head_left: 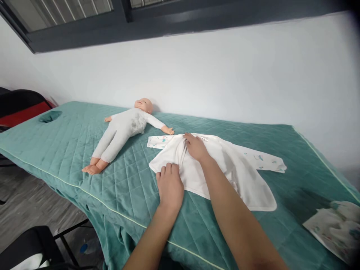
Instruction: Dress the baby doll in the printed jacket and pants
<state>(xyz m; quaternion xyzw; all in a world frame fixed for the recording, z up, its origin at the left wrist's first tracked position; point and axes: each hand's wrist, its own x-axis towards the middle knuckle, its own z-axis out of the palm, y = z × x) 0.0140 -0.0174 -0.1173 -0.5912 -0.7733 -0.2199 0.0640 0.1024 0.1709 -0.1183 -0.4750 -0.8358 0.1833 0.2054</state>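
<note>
A white baby garment (pixel 225 165) with small printed patterns lies spread out on the green quilted bed (pixel 84 150). My left hand (pixel 169 184) rests at the garment's near left edge, fingers curled down onto the cloth. My right hand (pixel 195 147) lies on the garment's upper middle, fingers pressed on a fold of the fabric. A baby doll (pixel 123 129) in a white suit lies on its back to the left of the garment, arms spread, one hand close to the garment's sleeve.
A folded patterned cloth (pixel 334 228) lies at the bed's near right corner. The bed has a face hole (pixel 50 116) at its far left. A white wall runs behind it. Dark chairs (pixel 22 105) stand at the left, and floor shows below.
</note>
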